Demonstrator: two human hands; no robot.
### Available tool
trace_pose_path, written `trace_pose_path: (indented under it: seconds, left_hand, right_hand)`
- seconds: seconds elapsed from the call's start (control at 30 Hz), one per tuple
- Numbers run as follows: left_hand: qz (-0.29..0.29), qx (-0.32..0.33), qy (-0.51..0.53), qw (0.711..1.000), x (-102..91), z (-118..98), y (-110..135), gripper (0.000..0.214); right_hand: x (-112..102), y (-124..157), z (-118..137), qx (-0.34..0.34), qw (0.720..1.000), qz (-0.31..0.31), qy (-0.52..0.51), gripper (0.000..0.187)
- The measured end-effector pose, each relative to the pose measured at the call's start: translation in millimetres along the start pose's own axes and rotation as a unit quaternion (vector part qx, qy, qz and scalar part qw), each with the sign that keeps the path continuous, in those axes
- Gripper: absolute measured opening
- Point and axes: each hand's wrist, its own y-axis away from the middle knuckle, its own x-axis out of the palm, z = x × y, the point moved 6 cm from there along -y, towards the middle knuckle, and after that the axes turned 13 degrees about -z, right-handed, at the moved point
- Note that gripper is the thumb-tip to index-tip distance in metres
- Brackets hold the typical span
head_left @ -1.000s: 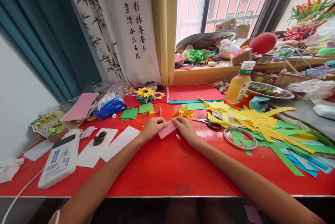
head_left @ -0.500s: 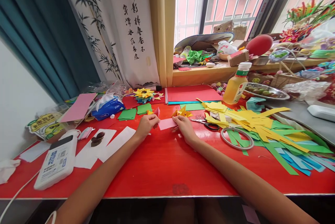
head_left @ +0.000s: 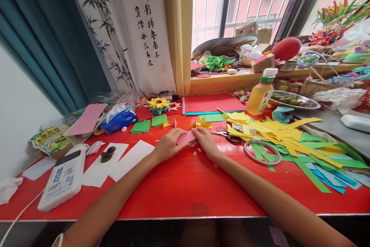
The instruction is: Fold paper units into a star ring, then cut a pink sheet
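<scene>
Grips: 2, bare hands. Right grip point(head_left: 204, 141) pinching the right end of the paper; left grip point(head_left: 169, 145) on its left end, thumb and fingers parted, can't tell if pinched.
Pink paper point(head_left: 185, 138): 1 piece, between the two grips, above the surface point(head_left: 185, 185).
Folded pieces: orange-yellow one point(head_left: 205, 123) just beyond right grip; small pink one point(head_left: 173, 123) just beyond left grip.
Green squares point(head_left: 140, 126): 2 visible patches, beyond and left of left grip.
White sheets point(head_left: 131, 160): 2, left of left grip.
Scissors point(head_left: 232, 138): 1 pair, right of right grip.
Ring point(head_left: 246, 150): 1, farther right of right grip.
Bottle point(head_left: 256, 97): 1, beyond and right of right grip.
Paper strips point(head_left: 289, 134): many, overlapped, uncountable; right of right grip.
Delta vs 0.5 s ago: left grip was bunched at the paper's left edge, now spread over it; paper was near level, now slants. Right grip still pinching.
</scene>
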Motion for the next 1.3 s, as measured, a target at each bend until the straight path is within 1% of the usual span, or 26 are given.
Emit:
trace_pose_path:
  seconds: [0.1,0.17,0.27,0.4,0.57,0.77,0.97,1.07,1.17,1.3]
  left_hand:
    - [-0.001,-0.001,0.006,1.000,1.8,2.4,1.5,0.030]
    - [-0.006,-0.014,0.017,1.000,0.3,4.1,0.3,0.028]
    - [-0.017,-0.064,0.049,0.997,-3.1,6.4,-2.5,0.028]
    - [-0.021,-0.147,0.105,0.983,-4.9,9.1,-4.1,0.030]
    - [-0.018,-0.198,0.166,0.966,-1.3,15.1,-3.1,0.035]
    - [-0.024,-0.217,0.171,0.961,-0.2,20.5,-2.1,0.035]
    - [-0.080,-0.263,0.138,0.951,-8.6,31.8,0.2,0.032]
    - [-0.110,-0.279,0.155,0.941,-9.4,40.0,0.9,0.027]
    - [-0.133,-0.299,0.184,0.927,-7.4,46.9,1.9,0.023]
    - [-0.121,-0.344,0.280,0.888,0.9,49.6,4.0,0.024]
  right_hand:
    - [1.2,0.7,2.7,0.002,1.000,0.008,-0.010,0.017]
    - [2.9,1.6,4.9,-0.001,1.000,0.015,-0.021,0.021]
    - [7.1,4.1,7.2,-0.016,0.999,0.035,-0.032,0.026]
    - [12.5,5.8,5.0,-0.041,0.997,0.068,0.001,0.032]
    - [16.0,4.3,0.9,-0.061,0.993,0.100,0.020,0.035]
    - [15.3,5.7,4.6,-0.072,0.992,0.095,0.032,0.034]
    - [6.5,4.7,9.8,-0.101,0.992,0.034,0.072,0.024]
    - [5.3,3.5,8.6,-0.100,0.992,0.032,0.071,0.022]
    - [6.7,3.5,7.5,-0.091,0.993,0.042,0.062,0.024]
    - [8.9,4.5,7.9,-0.074,0.995,0.057,0.040,0.026]
